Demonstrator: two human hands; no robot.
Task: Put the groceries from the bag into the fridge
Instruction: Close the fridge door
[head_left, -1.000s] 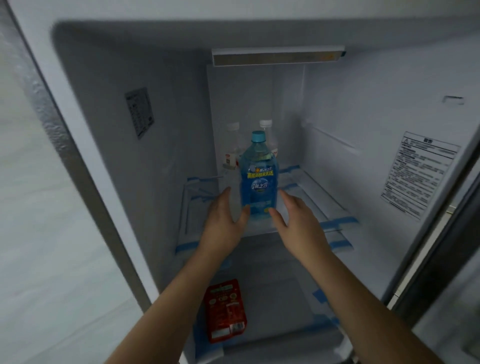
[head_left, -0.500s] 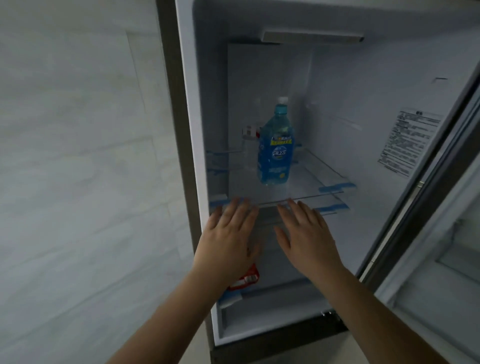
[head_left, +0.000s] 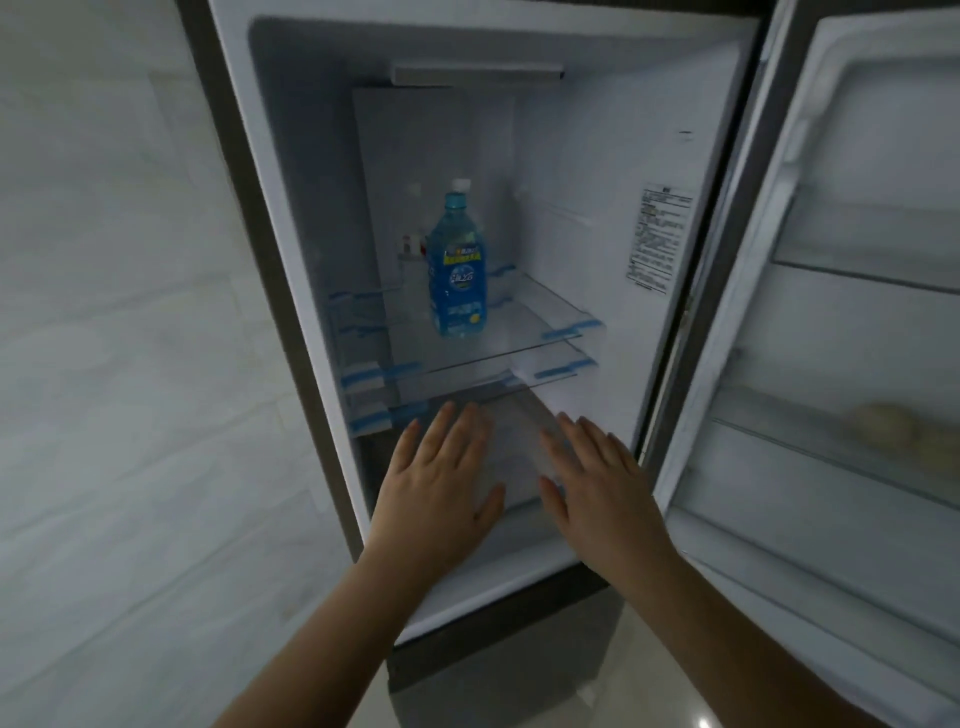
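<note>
The fridge (head_left: 571, 130) stands open, its door (head_left: 852, 312) swung out to the right with pale round items blurred on a door shelf (head_left: 831, 447). On the upper glass shelf (head_left: 524, 332) inside, a blue drink bottle (head_left: 457, 270) stands upright near the middle — clear bottles (head_left: 413, 247) sit behind it, mostly hidden. Both hands hover in front of the lower compartment, well apart from the bottle: the left hand (head_left: 434, 499) and the right hand (head_left: 597, 493) have fingers straight and spread, holding nothing.
</note>
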